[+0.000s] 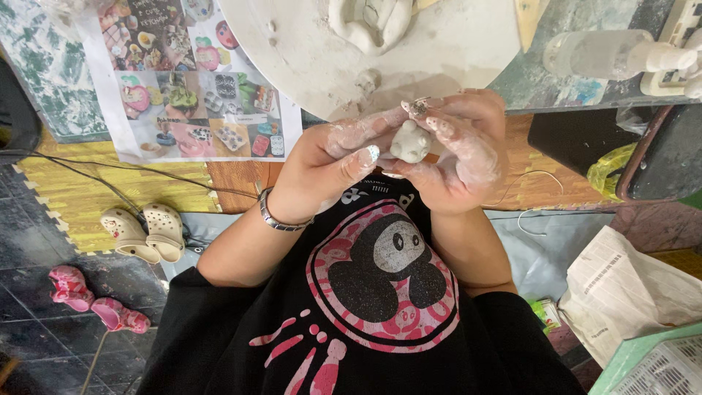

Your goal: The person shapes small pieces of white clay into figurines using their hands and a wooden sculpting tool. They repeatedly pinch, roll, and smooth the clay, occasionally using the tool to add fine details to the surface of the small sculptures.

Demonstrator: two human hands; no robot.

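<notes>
Already roughly shaped, the clay lump (410, 141) sat pinched between the left hand (322, 172) and right hand (461, 153), fingers closed around it, its surface unsmoothed.

left hand (322, 164) + right hand (457, 150): pinch clay lump (409, 141) | round white board (365, 44) above

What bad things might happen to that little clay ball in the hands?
1. The small pale clay lump sits between fingertips of the left hand and right hand, off the table; it might drop.
2. Long fingernails could dent it.
3. Wet clay may smear the black printed shirt.
</notes>
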